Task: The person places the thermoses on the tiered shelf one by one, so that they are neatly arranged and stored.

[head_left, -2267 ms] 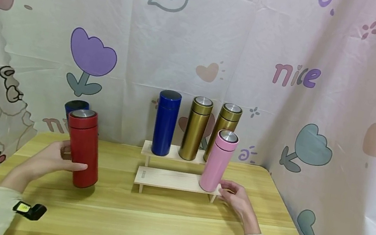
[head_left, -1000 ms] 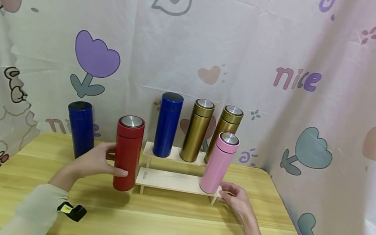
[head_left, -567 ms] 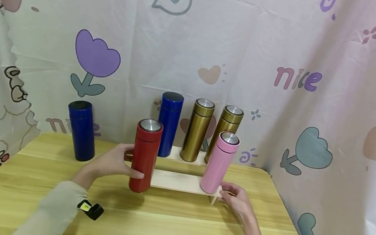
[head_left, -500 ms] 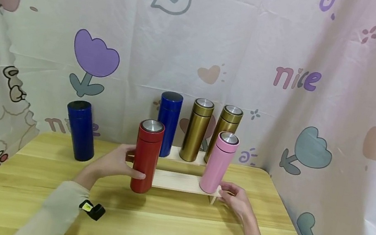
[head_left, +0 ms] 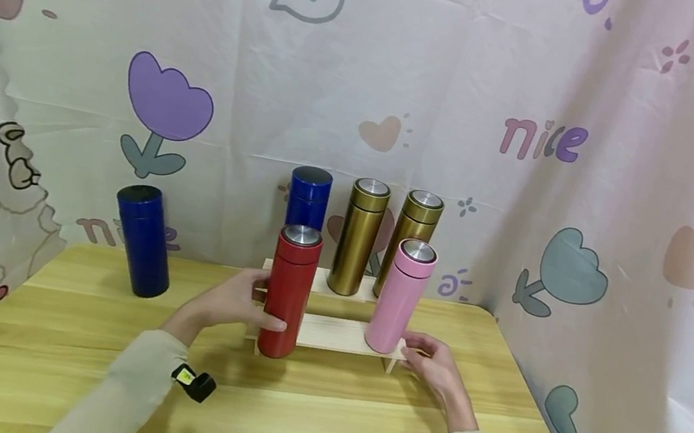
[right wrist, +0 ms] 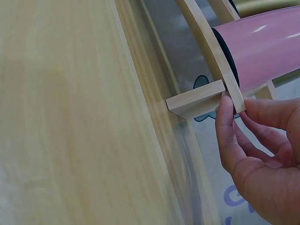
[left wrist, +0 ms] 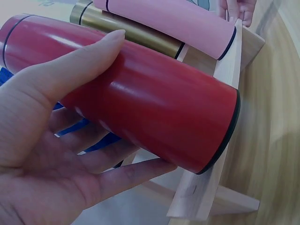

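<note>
A red thermos flask (head_left: pixel 290 288) stands upright in my left hand (head_left: pixel 232 302), over the left end of a two-tier wooden rack's lower shelf (head_left: pixel 332 334). The thumb lies across its front and the fingers wrap behind it. In the left wrist view, the red flask's dark base (left wrist: pixel 225 136) overlaps the shelf's edge. A pink thermos flask (head_left: pixel 399 303) occupies the right end of that shelf. Beside it, my right hand (head_left: pixel 437 369) pinches the shelf's end between thumb and fingertips, as the right wrist view shows near the rack's leg (right wrist: pixel 197 98).
On the rack's upper shelf stand a blue thermos flask (head_left: pixel 308 198), partly hidden by the red one, and two gold flasks, one in the middle (head_left: pixel 358 242) and one on the right (head_left: pixel 418 217). Another blue flask (head_left: pixel 143 242) is on the wooden table (head_left: pixel 310 427) at left. A printed curtain hangs behind.
My left hand has carried the red flask rightward from the table's left side to the front of the rack, uncovering the left blue flask. My right hand keeps its place at the shelf's end.
</note>
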A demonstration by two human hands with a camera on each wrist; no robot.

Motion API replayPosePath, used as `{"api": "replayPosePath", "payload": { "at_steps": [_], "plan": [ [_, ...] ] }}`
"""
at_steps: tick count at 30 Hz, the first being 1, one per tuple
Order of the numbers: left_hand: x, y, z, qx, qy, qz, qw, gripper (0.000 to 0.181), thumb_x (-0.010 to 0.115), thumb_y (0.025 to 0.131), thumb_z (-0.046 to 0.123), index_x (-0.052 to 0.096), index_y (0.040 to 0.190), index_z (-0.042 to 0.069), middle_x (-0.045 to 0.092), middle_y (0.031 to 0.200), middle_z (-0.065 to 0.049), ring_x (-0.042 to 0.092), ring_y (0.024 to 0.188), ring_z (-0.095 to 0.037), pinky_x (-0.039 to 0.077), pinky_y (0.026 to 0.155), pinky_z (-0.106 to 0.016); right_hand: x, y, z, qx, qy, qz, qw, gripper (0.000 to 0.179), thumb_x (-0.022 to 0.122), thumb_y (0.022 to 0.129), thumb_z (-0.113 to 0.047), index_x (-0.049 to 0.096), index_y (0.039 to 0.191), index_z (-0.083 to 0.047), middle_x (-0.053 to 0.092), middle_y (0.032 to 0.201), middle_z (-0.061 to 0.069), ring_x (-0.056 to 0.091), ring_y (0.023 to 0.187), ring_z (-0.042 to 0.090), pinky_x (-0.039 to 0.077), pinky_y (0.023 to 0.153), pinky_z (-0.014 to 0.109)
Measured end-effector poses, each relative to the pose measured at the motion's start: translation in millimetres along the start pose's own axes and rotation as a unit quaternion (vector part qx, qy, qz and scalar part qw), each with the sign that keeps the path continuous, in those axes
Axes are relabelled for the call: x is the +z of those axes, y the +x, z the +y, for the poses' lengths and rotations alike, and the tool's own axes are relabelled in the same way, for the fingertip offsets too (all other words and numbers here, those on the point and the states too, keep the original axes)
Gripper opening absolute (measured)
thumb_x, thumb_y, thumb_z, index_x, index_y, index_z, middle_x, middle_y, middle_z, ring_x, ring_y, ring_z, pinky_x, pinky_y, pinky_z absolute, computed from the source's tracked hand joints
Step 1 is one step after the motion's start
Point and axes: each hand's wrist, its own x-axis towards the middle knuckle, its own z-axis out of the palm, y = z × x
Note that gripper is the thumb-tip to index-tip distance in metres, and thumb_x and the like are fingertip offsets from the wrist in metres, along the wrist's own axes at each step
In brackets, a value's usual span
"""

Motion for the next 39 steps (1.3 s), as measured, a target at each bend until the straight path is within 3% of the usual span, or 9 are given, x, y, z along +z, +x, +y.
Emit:
{"api": "replayPosePath", "payload": {
  "at_steps": [15,29,39],
  "plan": [
    [14.1,21.1,3.9,0.019,-0.037,-0.031,0.9987,0.071,0.088,0.081,0.023,0.054,0.143,0.009,0.069,0.13,-0.014,0.069,0.113,-0.028,0.06,0.097,-0.048,0,1.0,2,-0.005,0.013,0.002,0.9999,0.041,0.063,0.098,0.0,0.056,0.138,0.01,0.06,0.129,0.029,0.068,0.093,0.016,0.064,0.086,0.029],
    [27.4,36.4,6.8,0.035,-0.048,-0.026,0.9979,0.07,0.088,0.08,0.021,0.056,0.14,0.005,0.072,0.125,-0.015,0.07,0.108,-0.025,0.06,0.095,-0.044,1,3.4,3,0.004,0.02,0.004,0.9998,0.04,0.063,0.097,0.003,0.058,0.136,0.01,0.064,0.123,0.024,0.068,0.09,0.015,0.064,0.086,0.032],
    [36.4,45.7,6.5,0.027,-0.06,-0.003,0.9979,0.071,0.09,0.079,0.019,0.056,0.14,0.006,0.071,0.127,-0.014,0.07,0.11,-0.026,0.06,0.097,-0.045,-1,2.3,2,0.002,0.018,0.004,0.9998,0.04,0.064,0.097,0.001,0.058,0.135,0.01,0.063,0.122,0.024,0.067,0.09,0.016,0.064,0.086,0.032]
  ]
}}
